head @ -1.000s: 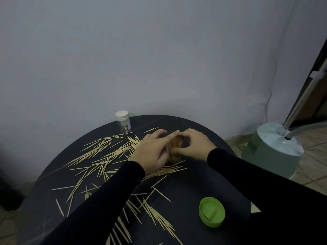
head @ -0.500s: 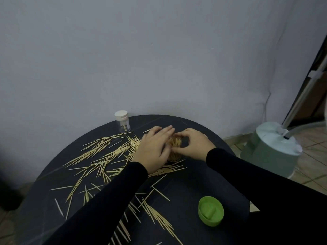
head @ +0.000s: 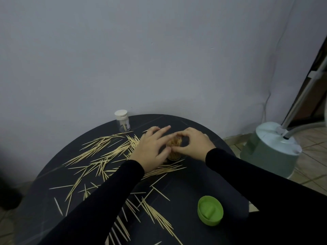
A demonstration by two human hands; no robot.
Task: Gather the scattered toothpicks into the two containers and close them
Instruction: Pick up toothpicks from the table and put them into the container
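My right hand (head: 192,144) curls round the open toothpick container (head: 174,147) mid-tabletop (head: 203,177); left hand (head: 150,149) rests against it, fingers straight. Toothpicks (head: 106,152) litter the left half. Green lid (head: 210,210) near front-right edge.

We see both hands at an open container (head: 174,149) packed with toothpicks, left hand (head: 150,152) with fingers extended beside it, right hand (head: 193,145) curled round its rim, loose toothpicks (head: 106,152) scattered across the dark round surface (head: 185,188), green lid (head: 210,210) lying near the front edge, capped clear container (head: 122,122) at the rear.
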